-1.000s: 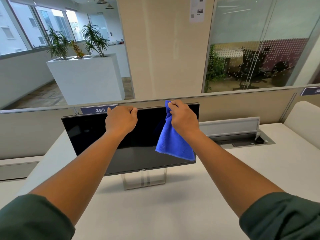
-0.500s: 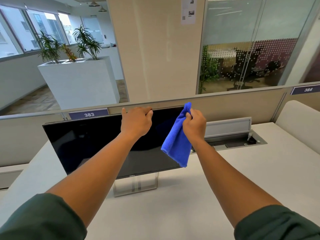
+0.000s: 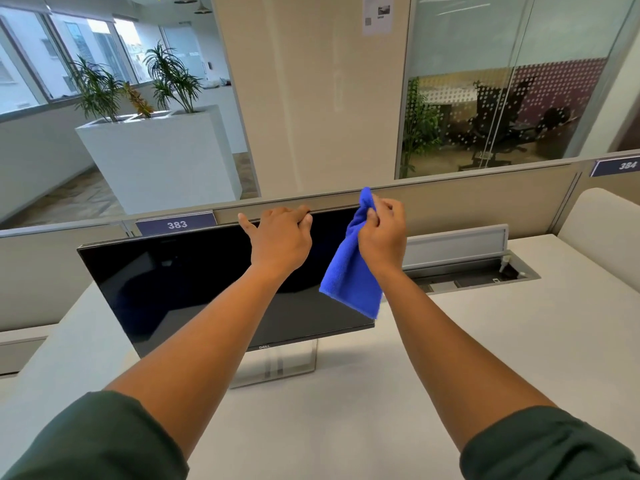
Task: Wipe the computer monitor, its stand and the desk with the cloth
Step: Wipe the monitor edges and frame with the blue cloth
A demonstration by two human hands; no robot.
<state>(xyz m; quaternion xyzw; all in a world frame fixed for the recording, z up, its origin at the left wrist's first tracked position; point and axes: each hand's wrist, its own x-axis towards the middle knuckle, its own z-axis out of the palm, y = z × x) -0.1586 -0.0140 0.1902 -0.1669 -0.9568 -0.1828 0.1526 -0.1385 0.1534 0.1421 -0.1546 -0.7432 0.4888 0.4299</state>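
A black computer monitor [image 3: 166, 292] stands on a silver stand [image 3: 277, 367] on the white desk [image 3: 485, 358]. My left hand [image 3: 280, 239] holds the monitor's top edge, fingers curled over it. My right hand [image 3: 382, 233] grips a blue cloth [image 3: 349, 282] at the monitor's upper right corner. The cloth hangs down over the right edge of the screen, and its top tip pokes up above the hand.
A beige partition [image 3: 485, 199] with number plates 383 and 384 runs behind the desk. An open cable tray with a raised lid [image 3: 460, 251] sits in the desk to the right. A cream chair back [image 3: 602, 230] is at the far right.
My right hand has slid the cloth rightwards along the monitor's top edge to its right corner. My left hand has also shifted right along that edge. The view has swung.
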